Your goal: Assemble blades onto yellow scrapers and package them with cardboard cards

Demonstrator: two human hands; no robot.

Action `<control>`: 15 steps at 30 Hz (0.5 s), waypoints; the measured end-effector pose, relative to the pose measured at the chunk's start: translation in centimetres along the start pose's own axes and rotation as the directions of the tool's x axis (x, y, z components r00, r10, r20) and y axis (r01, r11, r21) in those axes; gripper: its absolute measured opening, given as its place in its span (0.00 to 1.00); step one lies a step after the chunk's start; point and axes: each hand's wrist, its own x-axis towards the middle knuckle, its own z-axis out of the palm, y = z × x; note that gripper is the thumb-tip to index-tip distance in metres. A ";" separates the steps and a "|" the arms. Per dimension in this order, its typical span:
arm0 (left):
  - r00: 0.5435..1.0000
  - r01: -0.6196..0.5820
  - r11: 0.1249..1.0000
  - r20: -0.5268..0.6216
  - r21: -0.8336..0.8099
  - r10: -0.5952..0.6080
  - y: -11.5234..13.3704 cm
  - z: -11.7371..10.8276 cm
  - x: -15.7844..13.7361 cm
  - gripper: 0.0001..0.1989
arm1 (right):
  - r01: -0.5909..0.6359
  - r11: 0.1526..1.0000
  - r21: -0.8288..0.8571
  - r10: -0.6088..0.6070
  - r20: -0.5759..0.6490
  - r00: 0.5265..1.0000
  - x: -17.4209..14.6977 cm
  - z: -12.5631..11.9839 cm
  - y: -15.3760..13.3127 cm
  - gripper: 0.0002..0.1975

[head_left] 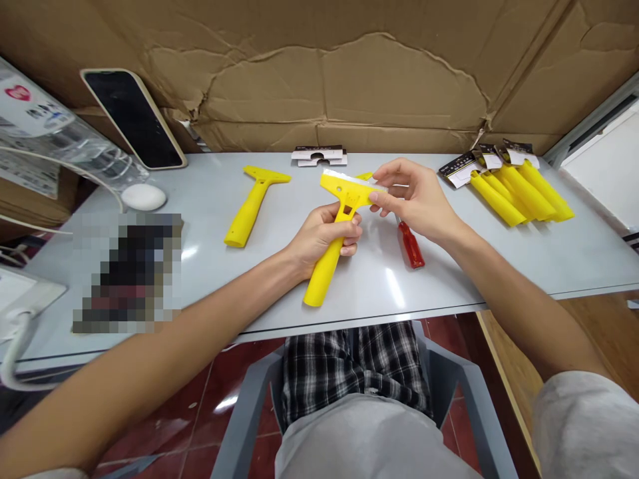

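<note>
My left hand [327, 234] is wrapped round the handle of a yellow scraper [324, 273], which is tilted with its wide head up. A thin metal blade [335, 174] lies along the top edge of that head. At the head's right corner, the thumb and fingers of my right hand [412, 196] pinch the blade end. Below the right hand a screwdriver with a red handle [411, 246] lies on the table; its tip is hidden. Part of another yellow piece [365, 176] shows behind the held head. To the left lies a second yellow scraper [252, 209].
Several yellow scrapers with black-and-white cards [522, 189] lie at the right. More cards [319, 156] rest at the back against the cardboard [324, 86]. On the left are a phone [134, 120], a water bottle [64, 133], a white egg-shaped object [144, 197] and a blurred-out item [127, 273].
</note>
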 end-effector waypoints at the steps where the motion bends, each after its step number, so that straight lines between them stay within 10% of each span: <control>1: 1.000 -0.001 1.000 0.000 -0.001 0.001 0.0 0.0 0.0 0.19 | 0.001 1.000 -0.009 -0.001 -0.004 1.000 0.0 0.0 -0.1 0.37; 8: 1.000 -0.016 1.000 -0.016 -0.016 0.015 -0.1 -0.2 0.1 0.21 | 0.070 0.897 -0.436 -0.143 -0.136 0.980 0.0 -2.0 -0.7 0.32; 15: 0.995 -0.058 0.997 -0.083 -0.055 0.053 -0.2 -0.1 0.2 0.19 | -0.080 0.633 -0.770 0.068 -0.048 0.997 -0.9 -2.8 -1.4 0.25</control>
